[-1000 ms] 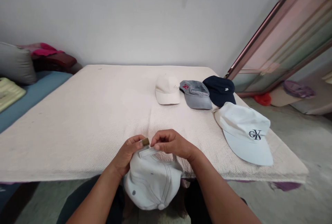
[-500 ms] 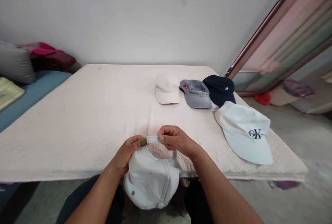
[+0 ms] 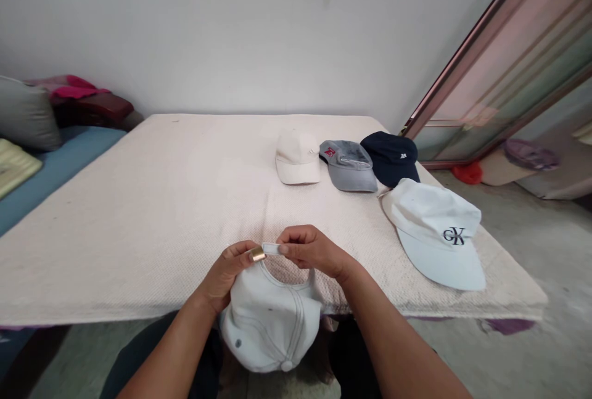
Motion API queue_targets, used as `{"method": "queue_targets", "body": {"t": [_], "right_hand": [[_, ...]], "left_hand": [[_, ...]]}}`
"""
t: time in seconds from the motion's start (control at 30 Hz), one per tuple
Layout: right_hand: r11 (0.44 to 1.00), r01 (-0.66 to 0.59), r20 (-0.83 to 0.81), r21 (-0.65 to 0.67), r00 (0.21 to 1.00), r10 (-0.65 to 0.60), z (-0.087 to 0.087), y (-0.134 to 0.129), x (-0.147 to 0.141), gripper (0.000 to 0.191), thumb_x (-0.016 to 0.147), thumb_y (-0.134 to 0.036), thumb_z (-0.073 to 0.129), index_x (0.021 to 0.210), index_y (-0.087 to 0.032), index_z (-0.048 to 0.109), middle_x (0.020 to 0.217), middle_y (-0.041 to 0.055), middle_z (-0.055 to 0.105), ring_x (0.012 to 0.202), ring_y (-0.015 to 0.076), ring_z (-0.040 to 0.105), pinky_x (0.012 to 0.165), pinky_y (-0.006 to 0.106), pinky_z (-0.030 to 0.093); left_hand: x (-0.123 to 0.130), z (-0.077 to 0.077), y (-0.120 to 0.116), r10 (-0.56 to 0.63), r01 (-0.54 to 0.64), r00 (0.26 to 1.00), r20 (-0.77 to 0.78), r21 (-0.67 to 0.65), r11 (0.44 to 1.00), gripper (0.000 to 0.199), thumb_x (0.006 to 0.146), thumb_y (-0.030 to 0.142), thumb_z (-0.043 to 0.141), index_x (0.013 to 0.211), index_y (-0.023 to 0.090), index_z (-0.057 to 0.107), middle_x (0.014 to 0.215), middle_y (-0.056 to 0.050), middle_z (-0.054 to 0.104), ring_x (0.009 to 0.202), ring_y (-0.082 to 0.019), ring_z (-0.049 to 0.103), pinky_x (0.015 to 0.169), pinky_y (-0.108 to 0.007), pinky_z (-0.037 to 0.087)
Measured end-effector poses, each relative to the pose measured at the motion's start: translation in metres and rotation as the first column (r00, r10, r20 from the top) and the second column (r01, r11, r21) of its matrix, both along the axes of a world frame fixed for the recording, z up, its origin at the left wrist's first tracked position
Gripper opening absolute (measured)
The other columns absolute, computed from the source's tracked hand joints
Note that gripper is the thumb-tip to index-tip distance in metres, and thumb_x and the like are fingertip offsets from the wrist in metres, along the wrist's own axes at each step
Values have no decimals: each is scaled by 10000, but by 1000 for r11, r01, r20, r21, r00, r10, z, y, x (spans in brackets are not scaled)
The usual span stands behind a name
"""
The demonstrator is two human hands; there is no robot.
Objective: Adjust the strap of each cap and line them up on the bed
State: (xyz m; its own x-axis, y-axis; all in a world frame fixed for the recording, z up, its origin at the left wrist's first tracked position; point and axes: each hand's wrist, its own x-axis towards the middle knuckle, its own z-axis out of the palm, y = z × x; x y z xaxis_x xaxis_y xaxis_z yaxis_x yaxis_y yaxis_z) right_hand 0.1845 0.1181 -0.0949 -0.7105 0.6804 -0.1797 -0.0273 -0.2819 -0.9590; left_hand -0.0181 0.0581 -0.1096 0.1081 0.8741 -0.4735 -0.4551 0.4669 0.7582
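A white cap [image 3: 272,325] hangs at the table's front edge, its back opening turned up. My left hand [image 3: 231,269] is closed on the brass buckle [image 3: 258,254] and the cap's edge beside it. Between thumb and fingers, my right hand [image 3: 308,250] pinches the white strap [image 3: 271,248], which runs across to the buckle. Farther back on the table lie a cream cap [image 3: 297,158], a grey cap [image 3: 350,166] and a navy cap [image 3: 391,158]. A larger white cap with dark letters [image 3: 437,232] rests at the right.
The table [image 3: 139,220] has a cream textured cover and stands against a pale wall. At the left are a grey cushion [image 3: 26,114] and a blue surface [image 3: 87,146]. A bin [image 3: 504,164] and a red object [image 3: 468,172] are on the floor at the right.
My right hand's fingertips have moved slightly left along the strap, closer to the buckle. The buckle has tilted and now shines. The cap has barely moved.
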Motion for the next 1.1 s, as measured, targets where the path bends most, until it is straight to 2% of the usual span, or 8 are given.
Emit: {"method": "queue_targets", "body": {"t": [0.5, 0.87, 1.1], "right_hand": [[991, -114, 23, -74, 993, 116, -3, 1, 0, 211, 784, -344, 660, 741, -146, 600, 514, -74, 390, 448, 46, 304, 418, 188, 222], [994, -88, -4, -71, 996, 88, -6, 2, 0, 214, 765, -352, 697, 808, -150, 641, 539, -70, 406, 451, 43, 311, 407, 182, 227], [987, -134, -17, -88, 991, 133, -6, 3, 0, 194, 757, -332, 696, 802, -150, 644, 531, -75, 393, 447, 42, 301, 408, 183, 221]], "left_hand": [[2, 1, 1, -40, 40, 999, 3, 25, 999, 196, 607, 245, 817, 705, 144, 679, 595, 8, 646, 503, -90, 544, 507, -188, 405], [0, 2, 1, -100, 102, 994, -48, 46, 994, 185, 650, 273, 778, 687, 132, 664, 568, 7, 585, 482, -87, 481, 487, -189, 362], [1, 2, 0, -137, 141, 989, -50, 77, 987, 221, 700, 321, 735, 643, 139, 623, 548, 12, 543, 474, -91, 443, 484, -204, 350]]}}
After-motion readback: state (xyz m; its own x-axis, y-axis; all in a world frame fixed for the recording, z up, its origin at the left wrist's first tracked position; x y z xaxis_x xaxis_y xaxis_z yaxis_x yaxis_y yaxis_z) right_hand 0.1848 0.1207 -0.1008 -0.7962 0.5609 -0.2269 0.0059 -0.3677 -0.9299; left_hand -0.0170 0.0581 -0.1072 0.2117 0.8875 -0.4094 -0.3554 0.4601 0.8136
